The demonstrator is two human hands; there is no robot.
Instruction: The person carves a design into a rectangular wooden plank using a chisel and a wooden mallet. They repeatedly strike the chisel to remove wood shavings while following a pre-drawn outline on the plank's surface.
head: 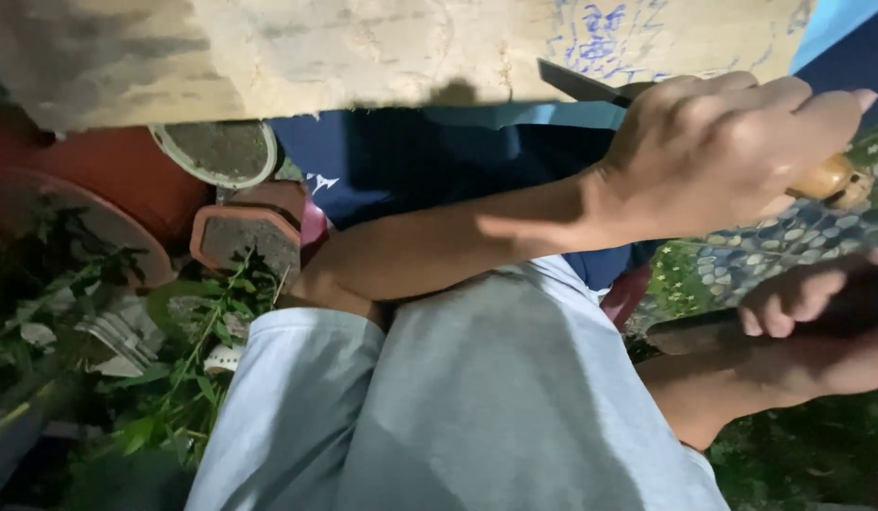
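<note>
My right hand [732, 151] is at the upper right, its fingers wrapped around the pale wooden handle [827, 180] of a knife. The knife's dark blade [576, 82] points left along a weathered board. That forearm runs left, down to an elbow resting on my knee in light grey-blue cloth [477, 397]. My left hand [817, 326] is at the lower right, fingers curled over a dark flat object [699, 333] whose kind I cannot make out. The two hands are apart, the right one above the left.
A pale cracked board [316, 47] with blue scribbles spans the top. Terracotta pots [126, 170] and a hexagonal pot [245, 237] stand at the left among green leafy plants [174, 378]. A pebbled surface [789, 248] shows between the hands. Navy cloth [410, 161] lies behind the forearm.
</note>
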